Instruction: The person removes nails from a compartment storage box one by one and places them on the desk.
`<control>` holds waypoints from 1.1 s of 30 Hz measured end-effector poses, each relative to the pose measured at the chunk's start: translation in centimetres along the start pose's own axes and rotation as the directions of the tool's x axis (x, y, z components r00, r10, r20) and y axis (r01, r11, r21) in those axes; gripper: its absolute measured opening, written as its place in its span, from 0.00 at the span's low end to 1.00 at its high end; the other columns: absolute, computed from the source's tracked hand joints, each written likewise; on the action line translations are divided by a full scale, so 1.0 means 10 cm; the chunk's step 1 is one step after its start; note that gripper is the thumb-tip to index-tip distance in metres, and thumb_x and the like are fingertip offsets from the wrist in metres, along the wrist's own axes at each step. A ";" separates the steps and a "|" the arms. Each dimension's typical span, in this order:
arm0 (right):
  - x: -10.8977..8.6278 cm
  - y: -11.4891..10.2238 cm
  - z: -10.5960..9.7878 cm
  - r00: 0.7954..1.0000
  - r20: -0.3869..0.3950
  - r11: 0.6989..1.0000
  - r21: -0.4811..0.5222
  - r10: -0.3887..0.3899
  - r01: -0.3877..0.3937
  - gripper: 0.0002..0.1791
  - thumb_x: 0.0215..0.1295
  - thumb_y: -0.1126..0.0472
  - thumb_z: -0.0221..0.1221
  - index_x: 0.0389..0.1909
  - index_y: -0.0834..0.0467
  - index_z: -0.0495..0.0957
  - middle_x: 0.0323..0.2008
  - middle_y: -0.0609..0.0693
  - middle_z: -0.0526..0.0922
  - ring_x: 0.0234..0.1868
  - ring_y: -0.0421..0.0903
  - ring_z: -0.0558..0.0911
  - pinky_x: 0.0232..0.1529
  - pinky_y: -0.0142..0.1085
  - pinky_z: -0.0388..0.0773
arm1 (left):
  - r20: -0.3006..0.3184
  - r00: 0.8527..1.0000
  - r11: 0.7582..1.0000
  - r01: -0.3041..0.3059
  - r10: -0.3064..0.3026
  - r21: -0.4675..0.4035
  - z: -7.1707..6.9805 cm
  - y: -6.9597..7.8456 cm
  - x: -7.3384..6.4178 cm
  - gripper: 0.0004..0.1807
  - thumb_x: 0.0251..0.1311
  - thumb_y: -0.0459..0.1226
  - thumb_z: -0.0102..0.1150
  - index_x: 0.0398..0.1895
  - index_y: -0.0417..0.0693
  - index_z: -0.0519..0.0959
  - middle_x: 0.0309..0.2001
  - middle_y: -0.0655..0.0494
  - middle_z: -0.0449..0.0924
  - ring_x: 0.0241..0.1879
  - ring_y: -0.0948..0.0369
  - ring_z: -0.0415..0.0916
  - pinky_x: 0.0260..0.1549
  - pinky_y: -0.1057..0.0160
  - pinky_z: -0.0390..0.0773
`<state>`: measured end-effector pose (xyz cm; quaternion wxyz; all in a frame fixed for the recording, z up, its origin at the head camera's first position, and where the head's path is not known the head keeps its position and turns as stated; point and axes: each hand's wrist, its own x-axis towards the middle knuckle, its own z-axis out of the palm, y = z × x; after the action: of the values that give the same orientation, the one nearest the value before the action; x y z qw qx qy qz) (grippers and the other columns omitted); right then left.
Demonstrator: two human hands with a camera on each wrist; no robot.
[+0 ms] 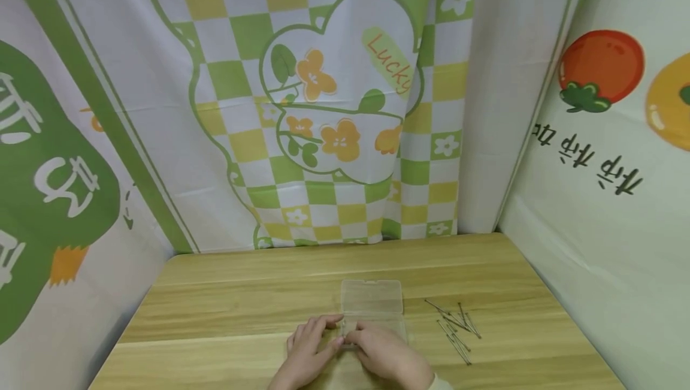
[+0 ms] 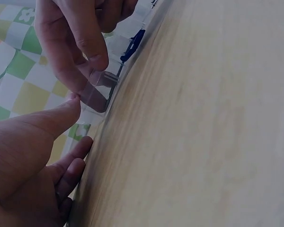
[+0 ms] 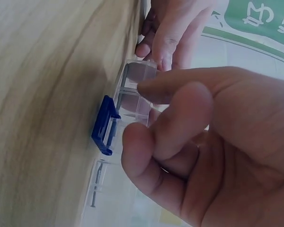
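A clear plastic box [image 1: 396, 329] with inner dividers lies on the wooden table, its lid [image 1: 372, 296] folded back. A blue latch [image 3: 104, 125] shows on its front side. My left hand [image 1: 309, 345] is at the box's left end, thumb and fingers extended, the thumb tip touching the corner. My right hand [image 1: 381, 349] reaches over the box with bent fingers, one fingertip [image 3: 149, 89] down at the left compartments. I cannot tell whether it pinches anything. A thin metal nail [image 3: 97, 180] shows through the box's wall.
Several loose metal nails [image 1: 455, 324] lie scattered on the table [image 1: 242, 294] to the right of the box. A checked cloth [image 1: 345, 210] hangs behind the table's far edge, with printed cloth walls [image 1: 593, 222] on both sides.
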<state>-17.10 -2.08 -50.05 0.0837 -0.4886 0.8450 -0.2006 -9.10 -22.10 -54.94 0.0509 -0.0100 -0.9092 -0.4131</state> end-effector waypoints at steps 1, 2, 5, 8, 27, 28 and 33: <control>0.00 0.00 0.00 1.000 -0.007 1.000 -0.003 0.001 -0.001 0.16 0.67 0.69 0.64 0.53 0.54 0.88 0.39 0.43 0.81 0.35 0.37 0.78 0.39 0.35 0.79 | 0.001 1.000 1.000 0.000 0.000 0.000 0.00 0.00 0.00 0.25 0.76 0.55 0.57 0.71 0.62 0.73 0.62 0.58 0.74 0.54 0.56 0.63 0.55 0.32 0.54; 0.00 -0.01 0.00 1.000 -0.012 1.000 -0.007 0.001 -0.001 0.16 0.66 0.69 0.65 0.52 0.54 0.88 0.38 0.44 0.82 0.35 0.38 0.79 0.39 0.36 0.80 | 0.002 1.000 1.000 0.001 -0.001 -0.001 0.00 0.00 0.00 0.25 0.76 0.55 0.57 0.71 0.61 0.73 0.62 0.57 0.74 0.54 0.56 0.63 0.55 0.32 0.54; -0.01 -0.03 0.00 1.000 -0.014 1.000 -0.022 0.020 -0.020 0.16 0.64 0.69 0.65 0.51 0.53 0.88 0.39 0.45 0.83 0.37 0.40 0.81 0.41 0.38 0.81 | 0.010 1.000 1.000 0.004 -0.004 -0.009 -0.01 0.01 -0.01 0.25 0.76 0.55 0.57 0.71 0.61 0.73 0.63 0.57 0.74 0.55 0.56 0.63 0.56 0.31 0.53; -0.01 -0.04 0.02 0.998 0.012 0.998 -0.026 0.055 -0.054 0.11 0.68 0.65 0.65 0.50 0.53 0.86 0.39 0.46 0.81 0.36 0.41 0.80 0.38 0.39 0.81 | 0.016 1.000 1.000 0.009 -0.009 -0.017 -0.01 0.02 -0.01 0.25 0.76 0.54 0.58 0.71 0.62 0.73 0.63 0.56 0.74 0.56 0.54 0.63 0.57 0.29 0.52; 0.01 -0.02 0.07 1.000 -0.022 1.000 0.020 0.014 -0.014 0.09 0.70 0.66 0.64 0.47 0.54 0.86 0.35 0.43 0.76 0.32 0.34 0.72 0.34 0.32 0.75 | -0.015 1.000 0.999 -0.002 0.002 0.038 -0.01 0.05 -0.02 0.35 0.64 0.58 0.69 0.72 0.63 0.73 0.60 0.58 0.76 0.52 0.58 0.65 0.54 0.34 0.55; 0.01 -0.02 0.07 0.999 -0.030 1.000 0.025 0.010 -0.009 0.09 0.69 0.66 0.64 0.47 0.54 0.87 0.35 0.43 0.76 0.32 0.34 0.72 0.34 0.32 0.75 | -0.015 1.000 0.999 0.002 -0.002 0.041 0.00 0.05 -0.01 0.34 0.65 0.59 0.69 0.72 0.63 0.73 0.60 0.58 0.76 0.53 0.57 0.65 0.54 0.35 0.55; 0.01 -0.02 0.07 0.999 -0.051 0.999 0.033 0.007 -0.005 0.12 0.65 0.68 0.65 0.46 0.53 0.88 0.33 0.41 0.75 0.31 0.34 0.70 0.33 0.32 0.73 | -0.027 1.000 0.998 0.012 -0.010 0.059 0.02 0.05 0.00 0.32 0.67 0.60 0.66 0.71 0.65 0.74 0.59 0.60 0.76 0.53 0.58 0.65 0.54 0.36 0.56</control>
<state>-16.82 -2.43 -50.58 0.0705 -0.4794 0.8449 -0.2268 -9.07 -21.65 -54.71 0.0612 0.0019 -0.9202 -0.3865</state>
